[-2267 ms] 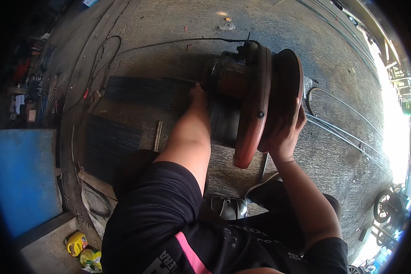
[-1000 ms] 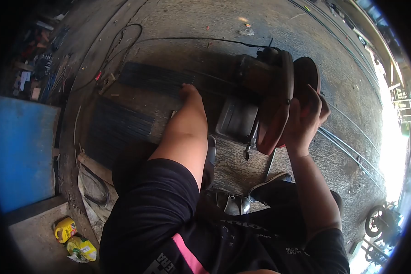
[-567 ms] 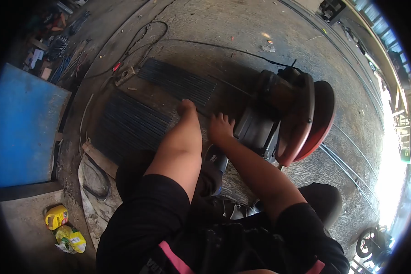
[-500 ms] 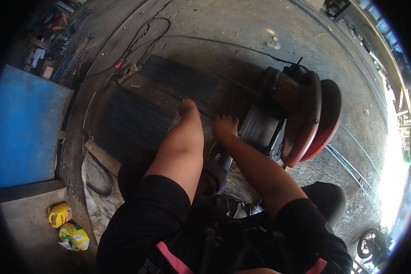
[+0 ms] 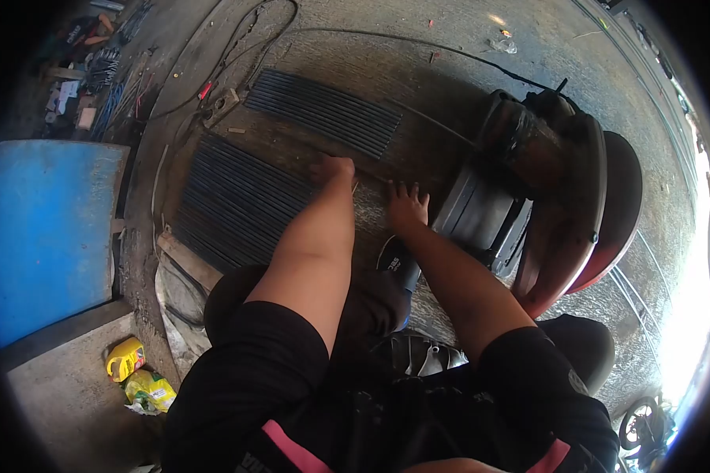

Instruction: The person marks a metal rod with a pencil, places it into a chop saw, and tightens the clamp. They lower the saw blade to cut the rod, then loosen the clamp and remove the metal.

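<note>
My left hand (image 5: 335,169) is low over the floor, between two bundles of dark metal rods. Its fingers are curled, and what they grip is hidden. My right hand (image 5: 408,206) is to its right, with the fingers spread, beside the base of a chop saw (image 5: 481,201). The near rod bundle (image 5: 233,205) lies left of my left forearm. Beyond my hands is the far rod bundle (image 5: 323,110). A single thin rod (image 5: 434,124) runs from the far bundle's side toward the saw.
A black cable (image 5: 402,36) loops across the floor to the saw. At left stands a blue panel (image 5: 55,236), with a yellow container (image 5: 125,359) and a yellow bag (image 5: 149,392) below it. Long rods (image 5: 631,293) lie right of the saw. A person's arm shows at the far upper left.
The view has shifted, so the saw appears farther right. My right hand's fingers have spread more. My left hand stays low between the rod bundles.
</note>
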The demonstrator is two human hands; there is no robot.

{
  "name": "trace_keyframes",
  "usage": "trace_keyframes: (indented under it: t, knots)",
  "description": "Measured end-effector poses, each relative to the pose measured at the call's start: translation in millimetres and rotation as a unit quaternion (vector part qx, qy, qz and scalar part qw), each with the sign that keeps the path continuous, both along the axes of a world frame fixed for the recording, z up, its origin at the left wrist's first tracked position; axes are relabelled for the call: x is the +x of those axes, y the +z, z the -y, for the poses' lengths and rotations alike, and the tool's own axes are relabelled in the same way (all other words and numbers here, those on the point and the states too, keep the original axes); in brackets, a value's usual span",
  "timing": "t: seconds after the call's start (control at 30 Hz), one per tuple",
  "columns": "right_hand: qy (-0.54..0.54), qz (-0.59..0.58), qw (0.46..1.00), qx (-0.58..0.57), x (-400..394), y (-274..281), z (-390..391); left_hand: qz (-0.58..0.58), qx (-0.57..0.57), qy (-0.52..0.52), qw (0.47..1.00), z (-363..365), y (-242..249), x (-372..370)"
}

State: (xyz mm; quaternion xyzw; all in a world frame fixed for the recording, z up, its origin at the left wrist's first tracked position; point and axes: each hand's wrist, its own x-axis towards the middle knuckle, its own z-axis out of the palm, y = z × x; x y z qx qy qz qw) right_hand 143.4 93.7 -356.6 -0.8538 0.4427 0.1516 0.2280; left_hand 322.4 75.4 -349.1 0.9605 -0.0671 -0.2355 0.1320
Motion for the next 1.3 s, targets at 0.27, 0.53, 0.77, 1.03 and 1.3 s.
trace_keyframes:
  t: [0.27,0.53,0.77,1.03,1.3]
  knots:
    - [0.009,0.023,0.999,-0.027,-13.1,-8.5,-4.7,-0.02,0.082,0.006,0.996,0.5,22.1,-24.0]
    - [-0.107,0.101,0.988,-0.035,-54.0,35.6,-21.3,0.006,-0.143,-0.075,0.987,4.4,-24.4,-99.3]
    - [-0.149,0.066,0.986,0.042,-139.5,89.8,-28.1,-0.172,-0.095,-0.138,0.971,-22.4,-67.4,-212.2]
    - [-0.029,0.006,0.999,-0.039,-215.6,97.8,-68.5,-0.299,-0.108,0.017,0.948,-90.5,-102.4,-324.8]
    - [-0.129,0.134,0.976,-0.114,-255.9,66.0,-79.6,-0.612,-0.309,0.118,0.718,-91.9,-113.3,-325.5]
